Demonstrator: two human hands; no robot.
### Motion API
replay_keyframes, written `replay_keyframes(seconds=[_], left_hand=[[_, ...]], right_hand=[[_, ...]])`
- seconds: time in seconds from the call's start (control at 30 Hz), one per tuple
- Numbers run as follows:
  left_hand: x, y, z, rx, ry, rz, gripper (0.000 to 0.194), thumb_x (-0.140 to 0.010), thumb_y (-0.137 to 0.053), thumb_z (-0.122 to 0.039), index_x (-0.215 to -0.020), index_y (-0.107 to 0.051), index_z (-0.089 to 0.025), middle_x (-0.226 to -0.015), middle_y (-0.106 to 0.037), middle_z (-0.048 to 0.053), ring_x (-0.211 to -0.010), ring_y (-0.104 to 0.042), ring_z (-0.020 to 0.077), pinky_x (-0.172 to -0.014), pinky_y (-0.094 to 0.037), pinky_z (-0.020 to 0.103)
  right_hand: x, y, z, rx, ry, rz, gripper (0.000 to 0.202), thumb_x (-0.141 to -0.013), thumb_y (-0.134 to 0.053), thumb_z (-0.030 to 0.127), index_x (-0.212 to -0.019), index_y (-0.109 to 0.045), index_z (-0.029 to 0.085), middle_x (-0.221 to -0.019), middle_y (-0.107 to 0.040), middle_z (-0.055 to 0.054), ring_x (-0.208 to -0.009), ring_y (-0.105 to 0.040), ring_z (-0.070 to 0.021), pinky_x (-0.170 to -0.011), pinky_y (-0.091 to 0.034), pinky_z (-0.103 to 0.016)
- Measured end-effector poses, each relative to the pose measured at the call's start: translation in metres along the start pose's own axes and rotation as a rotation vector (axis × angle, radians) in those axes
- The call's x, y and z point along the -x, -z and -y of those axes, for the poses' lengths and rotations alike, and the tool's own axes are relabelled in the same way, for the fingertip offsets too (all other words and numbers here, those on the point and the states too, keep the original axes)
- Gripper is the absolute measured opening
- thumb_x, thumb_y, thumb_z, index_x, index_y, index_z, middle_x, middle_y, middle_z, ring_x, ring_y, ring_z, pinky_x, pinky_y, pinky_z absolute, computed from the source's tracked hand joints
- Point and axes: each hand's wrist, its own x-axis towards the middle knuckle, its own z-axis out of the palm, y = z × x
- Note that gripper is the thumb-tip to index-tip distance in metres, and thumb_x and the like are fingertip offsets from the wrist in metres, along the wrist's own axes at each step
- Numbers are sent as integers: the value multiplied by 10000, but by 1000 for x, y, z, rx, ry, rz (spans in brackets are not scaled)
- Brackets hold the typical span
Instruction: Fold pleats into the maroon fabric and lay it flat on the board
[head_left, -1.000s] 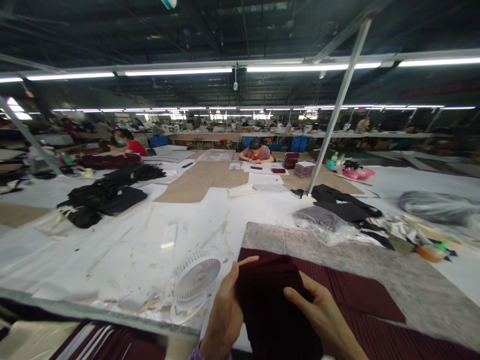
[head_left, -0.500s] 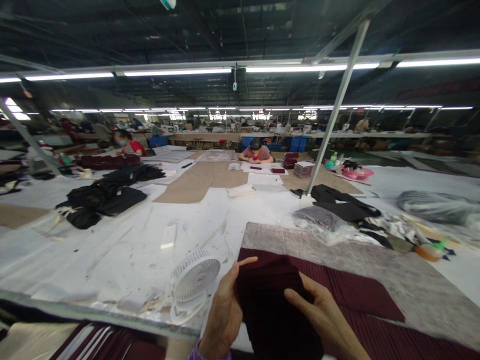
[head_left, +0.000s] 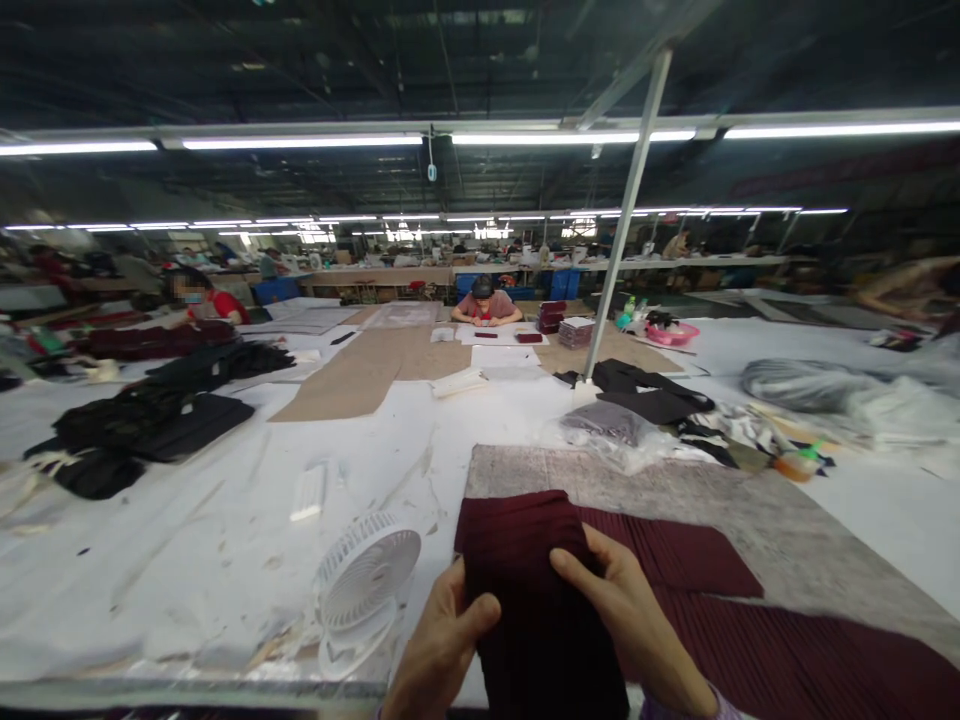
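A dark maroon piece of fabric [head_left: 536, 580] hangs between my two hands, its upper edge lit and the lower part nearly black. My left hand [head_left: 450, 630] grips its left side, thumb in front and fingers behind. On the right side my right hand [head_left: 619, 595] pinches the same piece, thumb on the front face. Behind it, rows of overlapping maroon fabric pieces [head_left: 682, 555] lie on a mottled grey sheet [head_left: 765, 505]. The lower end of the held piece runs out of view.
A white fan [head_left: 367, 580] stands left of my hands near the table edge. Farther off are dark garments [head_left: 165, 410], a plastic-wrapped bundle [head_left: 615, 430], a metal post [head_left: 626, 220] and a pink basin [head_left: 673, 333]. A co-worker [head_left: 486, 303] leans over the table opposite.
My left fingers, earlier raised with the index finger extended, now close on the fabric's left side. The fabric's top edge has come up into the light. The view has turned slightly right.
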Motion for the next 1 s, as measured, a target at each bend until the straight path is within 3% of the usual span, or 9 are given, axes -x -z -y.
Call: replay_keyframes(seconds=[0.17,0.23,0.33,0.4,0.53,0.67,0.87,1.0], left_hand=[[-8,-12,10,-79,71,-154,401,-733,-710,-265,-1117,-659,-160,-1058,-723,115,-1078,-612,313,-979,-440,466],[-10,-14,11,-19,69,-174,400,-749,-695,-252,-1137,-647,-170,-1084,-716,106,-1093,-606,292,-998,-428,448],[-11,-10,10,34,70,-170,355,-760,-687,-222,-1113,-662,-190,-1082,-719,85,-1092,-609,261,-1010,-420,414],[-10,-6,8,41,79,-164,323,-762,-688,-215,-1084,-679,-193,-1044,-733,79,-1075,-620,251,-1011,-420,403],[-7,-3,4,22,71,-151,344,-755,-698,-215,-1097,-674,-193,-1075,-722,83,-1074,-620,253,-1011,-420,405],[-5,-2,2,-10,58,-148,381,-755,-698,-213,-1133,-654,-207,-1068,-725,74,-1083,-614,252,-1007,-425,401],[-3,-3,1,-48,32,-185,450,-720,-722,-208,-1162,-638,-202,-1052,-729,77,-1081,-614,266,-978,-451,395],[-4,-5,0,-34,49,-186,404,-725,-718,-221,-1124,-661,-202,-1055,-729,76,-1060,-627,261,-969,-458,385]], right_hand=[[-3,2,-7,4,52,-101,215,-779,-695,367,-890,-642,191,-876,-693,-42,-834,-624,-216,-750,-496,-314],[-2,4,-10,-41,123,-148,300,-744,-734,334,-995,-597,242,-1028,-669,-36,-871,-631,-210,-766,-513,-320],[0,11,-12,-51,187,-147,544,-731,-747,325,-1207,-483,330,-1346,-502,-52,-944,-626,-217,-794,-530,-352],[1,15,-11,23,186,-107,528,-744,-733,348,-1218,-504,315,-1412,-432,-73,-1007,-607,-245,-814,-525,-370],[-1,19,-11,127,153,-47,388,-741,-731,387,-1090,-608,271,-1362,-474,-80,-1129,-540,-292,-902,-470,-407],[-2,18,-14,65,98,-18,431,-726,-745,403,-1108,-588,281,-1242,-574,-68,-1130,-537,-274,-976,-410,-432],[-1,14,-11,-47,41,22,480,-712,-767,349,-1145,-564,304,-1199,-608,-47,-1040,-593,-221,-886,-483,-341],[-1,13,-7,-72,59,86,318,-742,-739,338,-1029,-620,277,-1144,-615,-35,-996,-595,-204,-866,-479,-312]])
